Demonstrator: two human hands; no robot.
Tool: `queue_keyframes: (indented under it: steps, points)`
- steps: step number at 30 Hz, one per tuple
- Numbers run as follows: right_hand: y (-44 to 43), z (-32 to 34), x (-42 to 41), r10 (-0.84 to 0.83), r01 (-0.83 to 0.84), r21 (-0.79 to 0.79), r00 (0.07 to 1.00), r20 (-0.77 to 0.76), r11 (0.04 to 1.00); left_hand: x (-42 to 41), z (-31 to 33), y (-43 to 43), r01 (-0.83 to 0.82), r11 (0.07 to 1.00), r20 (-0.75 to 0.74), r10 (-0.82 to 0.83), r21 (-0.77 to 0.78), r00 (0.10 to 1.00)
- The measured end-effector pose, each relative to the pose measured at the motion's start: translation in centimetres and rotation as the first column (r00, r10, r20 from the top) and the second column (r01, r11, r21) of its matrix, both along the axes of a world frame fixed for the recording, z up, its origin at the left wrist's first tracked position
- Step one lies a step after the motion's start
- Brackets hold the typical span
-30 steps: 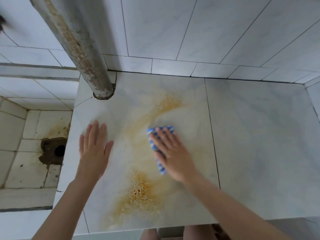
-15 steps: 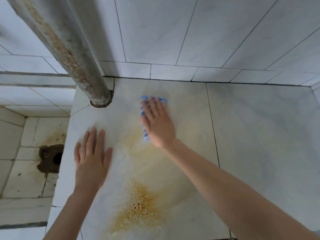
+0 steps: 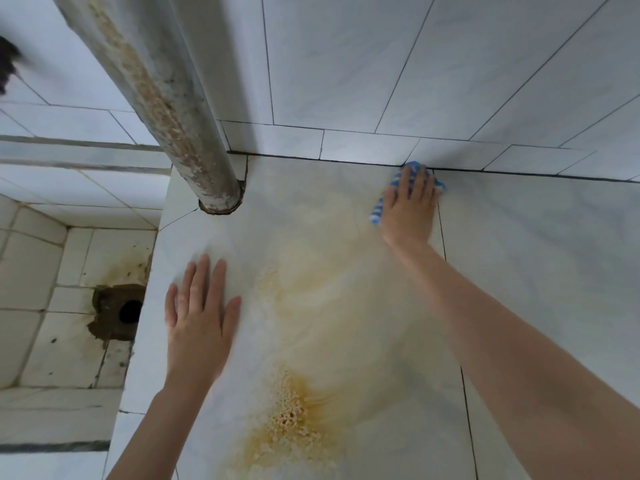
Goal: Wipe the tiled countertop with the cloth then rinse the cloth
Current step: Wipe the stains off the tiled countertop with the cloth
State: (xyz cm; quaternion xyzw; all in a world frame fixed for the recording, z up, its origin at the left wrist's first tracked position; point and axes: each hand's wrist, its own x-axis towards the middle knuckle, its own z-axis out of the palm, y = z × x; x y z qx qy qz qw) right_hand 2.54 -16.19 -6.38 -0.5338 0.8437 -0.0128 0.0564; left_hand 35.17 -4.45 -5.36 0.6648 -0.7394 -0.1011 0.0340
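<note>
Blue-and-white checked cloth (image 3: 377, 209) sits flat under my right hand (image 3: 408, 206), fingers spread and pressing it into the back grout line of the pale marbled tiled countertop (image 3: 536, 271). My left hand (image 3: 197, 317) lies open and empty, palm down, probably bracing me. The orange stain (image 3: 291, 420) near the front edge looks unwiped, I judge.

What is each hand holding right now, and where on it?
The right hand presses flat on top of the blue-and-white cloth at the back wall; whether any finger curls around it cannot be told. The left hand holds nothing, lying flat on the countertop.
</note>
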Motion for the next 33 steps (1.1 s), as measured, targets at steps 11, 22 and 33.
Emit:
queue_keyframes:
  steps: [11, 22, 33]
  points:
    - [-3.7, 0.6, 14.3, 0.714, -0.714, 0.015, 0.7, 0.006, 0.7, 0.7, 0.3, -0.1, 0.018, 1.0, -0.096, -0.017, 0.005, 0.995]
    - [15.2, 0.2, 12.5, 0.913, -0.897, -0.179, 0.407, 0.026, 0.405, 1.0, 0.1, 1.9, -0.006, 1.0, -0.18, 0.004, -0.009, 0.984]
    - [14.0, -0.3, -2.0, 0.333, -0.336, -0.063, 0.941, -0.057, 0.94, 1.5, 0.3, 7.0, 0.016, 0.999, -0.2, -0.009, 0.033, 0.98]
